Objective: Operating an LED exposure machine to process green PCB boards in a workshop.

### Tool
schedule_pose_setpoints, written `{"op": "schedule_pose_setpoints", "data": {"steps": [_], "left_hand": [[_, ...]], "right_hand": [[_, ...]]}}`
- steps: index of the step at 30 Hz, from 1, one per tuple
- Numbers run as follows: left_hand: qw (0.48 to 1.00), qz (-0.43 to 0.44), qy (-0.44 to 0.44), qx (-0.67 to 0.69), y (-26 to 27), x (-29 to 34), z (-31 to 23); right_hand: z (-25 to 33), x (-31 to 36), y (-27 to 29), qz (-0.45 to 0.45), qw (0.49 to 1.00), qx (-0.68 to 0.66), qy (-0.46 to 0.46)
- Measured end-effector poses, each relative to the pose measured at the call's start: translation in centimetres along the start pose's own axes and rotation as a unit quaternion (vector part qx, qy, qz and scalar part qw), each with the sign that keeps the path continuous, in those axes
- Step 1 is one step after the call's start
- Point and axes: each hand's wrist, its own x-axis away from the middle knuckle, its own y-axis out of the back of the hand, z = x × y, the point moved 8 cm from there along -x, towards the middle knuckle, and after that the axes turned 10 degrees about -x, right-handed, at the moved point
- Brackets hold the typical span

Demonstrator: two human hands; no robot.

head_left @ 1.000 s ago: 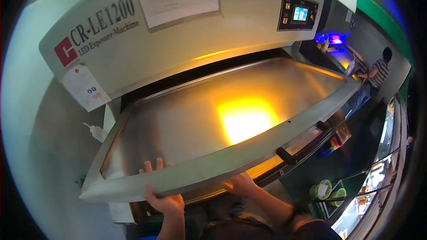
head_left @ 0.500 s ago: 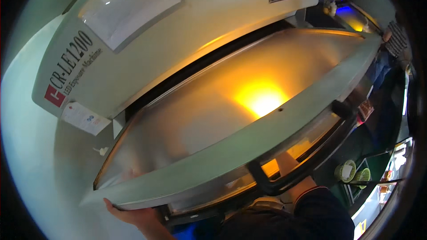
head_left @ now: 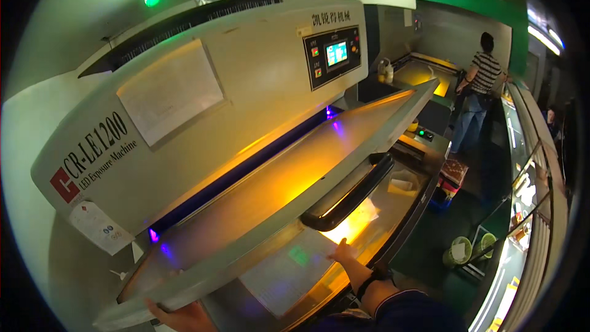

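Observation:
A long lid with a grey-green frame (head_left: 270, 218) and a shiny sheet panel (head_left: 239, 193) is tilted up over the bed of an exposure machine. My left hand (head_left: 184, 316) holds the lid's near left corner, thumb at the edge, with its other fingers mostly hidden. On the glass bed (head_left: 390, 200) below the lid lies a pale translucent sheet (head_left: 286, 276). My right hand (head_left: 344, 252) reaches over the bed by the sheet's right edge, fingers stretched out, beside a bright yellow glow. A black bar handle (head_left: 353, 193) sits on the lid's front, above that hand.
The machine's housing (head_left: 203, 129) with a control panel (head_left: 332, 55) rises behind the lid. At the right are green baskets (head_left: 459, 251) on the floor and a lit display counter (head_left: 522, 197). A person in a striped shirt (head_left: 485, 72) stands at another bed farther back.
My view has lifted and drawn back, showing more room. The gap under the lid looks wider, with the sheet and my right hand now in plain sight. Purple light shows along the slot.

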Motion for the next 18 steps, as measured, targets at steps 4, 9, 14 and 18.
{"op": "schedule_pose_setpoints", "data": {"steps": [4, 9, 14, 18], "left_hand": [[0.997, 0.005, 0.051, 0.056, 2.7, 0.4, 3.4], [0.978, 0.070, -0.013, -0.196, 4.9, -2.1, 7.6], [0.697, 0.402, -0.130, -0.579, 9.6, 3.1, 19.0], [0.524, 0.499, -0.130, -0.678, 16.5, 9.4, 25.2]], "right_hand": [[-0.4, 4.3, -0.9, 0.013, 0.994, -0.097, -0.042], [-3.7, 5.4, -3.1, -0.019, 0.992, -0.118, -0.035], [-3.4, 7.5, -5.1, -0.078, 0.995, -0.034, -0.048], [-1.9, 6.7, -8.5, -0.132, 0.990, -0.042, 0.033]]}}
